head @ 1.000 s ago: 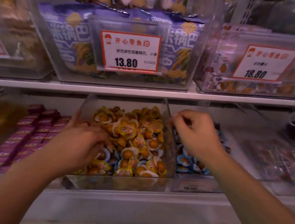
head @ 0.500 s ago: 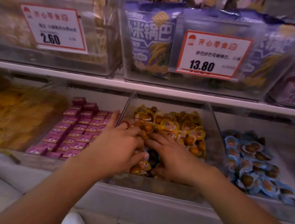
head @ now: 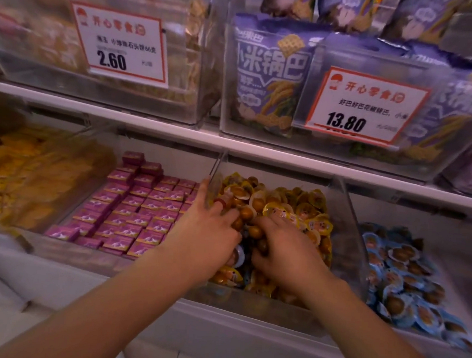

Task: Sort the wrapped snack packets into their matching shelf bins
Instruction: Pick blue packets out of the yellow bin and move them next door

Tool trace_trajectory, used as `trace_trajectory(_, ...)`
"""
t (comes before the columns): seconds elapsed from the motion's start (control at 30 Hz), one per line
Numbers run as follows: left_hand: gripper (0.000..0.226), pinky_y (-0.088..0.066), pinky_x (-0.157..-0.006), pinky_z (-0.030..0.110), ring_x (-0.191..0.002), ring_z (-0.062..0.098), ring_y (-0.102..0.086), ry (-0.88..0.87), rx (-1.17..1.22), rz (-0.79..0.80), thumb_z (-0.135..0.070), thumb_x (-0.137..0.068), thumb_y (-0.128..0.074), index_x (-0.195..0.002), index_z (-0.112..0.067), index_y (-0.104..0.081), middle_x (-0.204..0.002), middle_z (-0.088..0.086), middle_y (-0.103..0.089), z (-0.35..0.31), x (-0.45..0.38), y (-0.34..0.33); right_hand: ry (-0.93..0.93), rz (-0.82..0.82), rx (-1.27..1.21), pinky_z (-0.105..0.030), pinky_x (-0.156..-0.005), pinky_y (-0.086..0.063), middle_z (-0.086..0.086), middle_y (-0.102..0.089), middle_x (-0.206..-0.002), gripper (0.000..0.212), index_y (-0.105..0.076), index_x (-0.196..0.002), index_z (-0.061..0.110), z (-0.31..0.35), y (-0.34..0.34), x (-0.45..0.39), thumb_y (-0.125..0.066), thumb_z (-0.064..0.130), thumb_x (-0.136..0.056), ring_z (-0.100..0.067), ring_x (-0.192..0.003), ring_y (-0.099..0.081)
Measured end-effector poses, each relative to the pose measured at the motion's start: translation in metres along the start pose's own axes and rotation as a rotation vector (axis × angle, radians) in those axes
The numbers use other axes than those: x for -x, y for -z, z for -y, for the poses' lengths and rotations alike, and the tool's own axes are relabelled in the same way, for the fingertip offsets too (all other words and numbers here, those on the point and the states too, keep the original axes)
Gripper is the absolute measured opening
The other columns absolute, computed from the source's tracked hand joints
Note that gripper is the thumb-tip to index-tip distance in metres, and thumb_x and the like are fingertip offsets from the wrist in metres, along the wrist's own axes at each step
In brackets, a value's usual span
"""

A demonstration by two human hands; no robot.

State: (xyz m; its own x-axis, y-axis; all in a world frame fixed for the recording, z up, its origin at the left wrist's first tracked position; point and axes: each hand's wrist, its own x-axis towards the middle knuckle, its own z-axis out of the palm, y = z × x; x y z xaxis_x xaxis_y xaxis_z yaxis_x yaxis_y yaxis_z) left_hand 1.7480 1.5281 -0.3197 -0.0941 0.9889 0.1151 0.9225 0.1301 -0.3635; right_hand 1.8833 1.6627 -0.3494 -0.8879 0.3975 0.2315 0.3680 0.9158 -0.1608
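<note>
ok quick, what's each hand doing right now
Left hand: curled down into the yellow packets; grip cannot be told.
Right hand: same, fingers buried, cannot be told.

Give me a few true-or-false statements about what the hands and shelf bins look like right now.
1. Both hands, left hand and right hand, are in the bin of yellow-wrapped snacks. True.
2. The pink boxes lie in the bin right of the yellow-wrapped snacks. False: they lie left of it; blue-wrapped snacks lie on the right.
3. The price tag above the hands reads 13.80. True.
4. The purple bags stand on the lower shelf. False: they stand on the upper shelf.
</note>
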Motion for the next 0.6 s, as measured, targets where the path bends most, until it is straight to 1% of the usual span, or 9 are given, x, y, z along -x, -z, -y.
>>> trace_trajectory(0.1,0.033,0.007,-0.11,0.071,-0.134,0.037,-0.041,0.007,0.011,-0.016,-0.043,-0.089,-0.056,-0.118,-0.031,-0.065,-0.134,0.005,-0.055,-0.001,-0.002,-0.002,-0.095,-0.089,-0.167,-0.034,-0.084,-0.051,-0.001,-0.047,-0.132,0.074,-0.035,-0.147,0.03,-0.003,0.007,0.002,-0.066,0.019,-0.081,-0.025,-0.109,-0.057)
trace_trajectory(0.2,0.043,0.005,-0.111,0.065,-0.129,0.033,-0.047,0.012,0.042,-0.039,-0.046,-0.083,-0.06,-0.122,-0.029,-0.062,-0.13,0.0,-0.058,0.0,-0.001,-0.002,-0.162,-0.166,-0.195,-0.039,-0.09,-0.052,-0.004,-0.039,-0.14,0.072,-0.034,-0.147,0.028,-0.01,0.018,0.006,-0.063,0.012,-0.083,-0.029,-0.112,-0.057)
trace_trajectory(0.27,0.039,-0.008,-0.114,0.061,-0.119,0.028,-0.056,0.013,0.112,-0.116,-0.049,-0.076,-0.064,-0.109,-0.03,-0.062,-0.116,-0.005,-0.065,0.001,0.001,-0.001,-0.143,-0.206,-0.167,-0.037,-0.085,-0.053,-0.003,-0.042,-0.137,0.065,-0.039,-0.145,0.028,-0.012,0.026,0.012,-0.06,0.012,-0.086,-0.025,-0.107,-0.059)
trace_trajectory(0.33,0.028,-0.022,-0.114,0.052,-0.103,0.02,-0.063,0.087,0.31,-0.26,-0.054,-0.074,-0.064,-0.093,-0.036,-0.055,-0.093,-0.012,-0.066,0.0,0.002,0.003,-0.078,-0.248,-0.212,-0.032,-0.084,-0.053,0.002,-0.048,-0.129,0.053,-0.05,-0.136,0.028,-0.01,0.031,0.017,-0.059,0.01,-0.088,-0.015,-0.102,-0.058)
trace_trajectory(0.37,0.027,-0.027,-0.113,0.046,-0.094,0.017,-0.065,0.157,0.442,-0.329,-0.056,-0.074,-0.064,-0.089,-0.037,-0.052,-0.082,-0.015,-0.062,0.0,0.002,0.005,-0.085,-0.256,-0.296,-0.025,-0.082,-0.052,0.005,-0.052,-0.122,0.045,-0.057,-0.129,0.028,-0.006,0.033,0.019,-0.06,0.01,-0.088,-0.007,-0.097,-0.058)
trace_trajectory(0.43,0.03,-0.037,-0.105,0.037,-0.087,0.011,-0.061,0.303,0.724,-0.423,-0.062,-0.074,-0.065,-0.087,-0.04,-0.049,-0.073,-0.022,-0.056,-0.002,0.002,0.009,-0.268,-0.219,-0.659,-0.021,-0.067,-0.052,0.004,-0.063,-0.105,0.027,-0.068,-0.11,0.028,0.003,0.035,0.018,-0.059,0.012,-0.091,-0.004,-0.078,-0.062)
trace_trajectory(0.5,0.031,-0.044,-0.091,0.034,-0.093,0.007,-0.056,0.357,0.887,-0.489,-0.063,-0.071,-0.066,-0.088,-0.042,-0.051,-0.081,-0.03,-0.056,-0.005,0.001,0.012,-0.573,-0.092,-1.284,-0.028,-0.049,-0.046,-0.007,-0.068,-0.088,0.018,-0.073,-0.099,0.021,0.015,0.043,0.017,-0.056,0.018,-0.095,-0.013,-0.061,-0.063)
trace_trajectory(0.53,0.031,-0.044,-0.087,0.034,-0.093,0.003,-0.053,0.342,0.9,-0.528,-0.061,-0.07,-0.068,-0.087,-0.041,-0.051,-0.084,-0.032,-0.055,-0.009,0.001,0.014,-0.649,0.016,-1.56,-0.029,-0.049,-0.042,-0.011,-0.067,-0.084,0.02,-0.073,-0.097,0.015,0.019,0.048,0.018,-0.054,0.023,-0.096,-0.018,-0.06,-0.062)
trace_trajectory(0.6,0.03,-0.044,-0.083,0.034,-0.09,0.0,-0.049,0.294,0.894,-0.58,-0.055,-0.07,-0.07,-0.088,-0.039,-0.052,-0.084,-0.03,-0.057,-0.018,-0.003,0.017,-0.644,0.19,-1.831,-0.031,-0.053,-0.038,-0.012,-0.063,-0.08,0.03,-0.072,-0.096,0.012,0.023,0.055,0.022,-0.053,0.035,-0.095,-0.023,-0.064,-0.059)
